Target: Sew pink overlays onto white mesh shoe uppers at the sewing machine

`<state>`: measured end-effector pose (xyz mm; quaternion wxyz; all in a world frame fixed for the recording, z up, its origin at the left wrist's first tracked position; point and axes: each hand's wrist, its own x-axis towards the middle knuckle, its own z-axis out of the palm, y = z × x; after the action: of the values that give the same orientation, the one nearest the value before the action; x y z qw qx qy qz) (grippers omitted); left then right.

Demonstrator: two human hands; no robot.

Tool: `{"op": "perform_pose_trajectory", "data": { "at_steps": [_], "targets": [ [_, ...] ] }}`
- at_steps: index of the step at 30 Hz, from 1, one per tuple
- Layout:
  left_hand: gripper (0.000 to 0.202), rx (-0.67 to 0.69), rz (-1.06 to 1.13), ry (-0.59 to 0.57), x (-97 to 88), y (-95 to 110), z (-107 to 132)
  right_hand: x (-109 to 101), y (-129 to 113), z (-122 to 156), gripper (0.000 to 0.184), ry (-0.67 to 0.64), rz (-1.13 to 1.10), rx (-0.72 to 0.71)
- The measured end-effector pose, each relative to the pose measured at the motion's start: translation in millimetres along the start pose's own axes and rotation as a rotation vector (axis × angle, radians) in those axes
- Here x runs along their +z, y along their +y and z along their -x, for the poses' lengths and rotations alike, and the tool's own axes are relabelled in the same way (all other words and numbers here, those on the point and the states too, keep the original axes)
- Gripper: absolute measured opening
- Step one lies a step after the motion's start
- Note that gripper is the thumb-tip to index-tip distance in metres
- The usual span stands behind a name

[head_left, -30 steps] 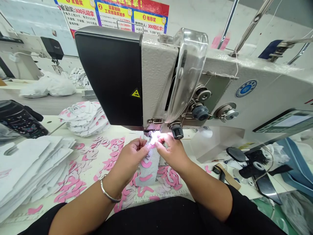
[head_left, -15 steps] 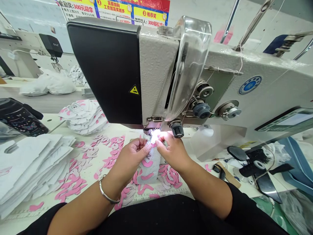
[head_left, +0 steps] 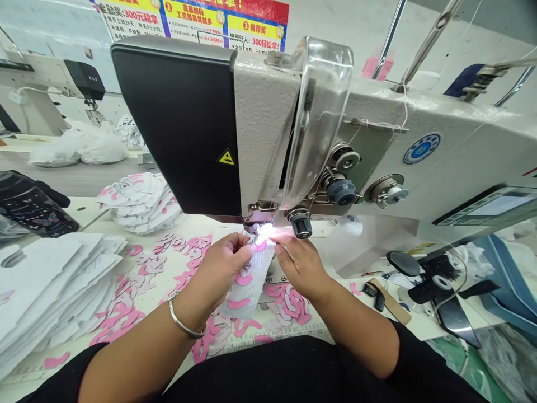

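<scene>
Under the needle area of the sewing machine (head_left: 260, 140) lies a white mesh fabric piece (head_left: 257, 274) with pink curved patches on it. My left hand (head_left: 230, 257) pinches its left edge between thumb and bent fingers, just left of the bright lamp spot. My right hand (head_left: 302, 263) rests at the piece's right edge, its fingers stretched towards the needle and the thumb apart below them. Glare hides the right fingertips and the presser foot. A pink curved patch (head_left: 260, 246) on the fabric lies between my hands.
Loose pink patches (head_left: 289, 302) are scattered over the table on both sides. Stacked white fabric pieces (head_left: 54, 285) stand at the left, with a round pile (head_left: 140, 201) behind. At the right are a black thread spool (head_left: 432, 289), a phone (head_left: 455, 322) and a blue tray (head_left: 509, 280).
The fabric piece has turned, its near end swinging left. My right thumb and fingers have moved slightly down and right, and spread apart. My left hand keeps its pinch.
</scene>
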<state>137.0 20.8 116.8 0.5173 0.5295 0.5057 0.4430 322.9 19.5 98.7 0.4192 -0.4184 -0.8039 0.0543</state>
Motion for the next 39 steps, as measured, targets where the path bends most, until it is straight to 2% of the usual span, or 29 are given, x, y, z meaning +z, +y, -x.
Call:
{"op": "perform_pose_trajectory", "data": {
  "at_steps": [3,5,10,15,20,23,32,39],
  "targets": [
    [0.021,0.008,-0.016,-0.046,-4.0,2,-6,-2,6,5,0.033,-0.013,0.101,-0.182],
    [0.020,-0.007,-0.024,-0.089,-8.3,4,-12,-2,8,7,0.038,-0.011,0.186,-0.234],
    [0.023,-0.101,-0.053,-0.189,-17.8,21,-26,0,8,7,0.041,-0.018,0.325,-0.230],
    [0.025,-0.004,-0.171,-0.212,-19.8,37,-27,3,6,5,0.037,-0.044,0.323,-0.245],
    [0.032,-0.080,-0.294,-0.078,-20.1,23,-23,10,6,7,0.033,0.082,0.302,-0.251],
    [0.036,-0.095,-0.263,-0.055,-18.3,14,-23,12,5,7,0.032,0.110,0.289,-0.257],
    [0.019,-0.143,0.054,-0.118,-17.0,1,-34,11,3,6,0.030,0.123,0.263,-0.247],
    [0.018,-0.159,0.122,-0.220,-23.7,-4,-42,14,4,7,0.028,0.116,0.240,-0.216]
  ]
}}
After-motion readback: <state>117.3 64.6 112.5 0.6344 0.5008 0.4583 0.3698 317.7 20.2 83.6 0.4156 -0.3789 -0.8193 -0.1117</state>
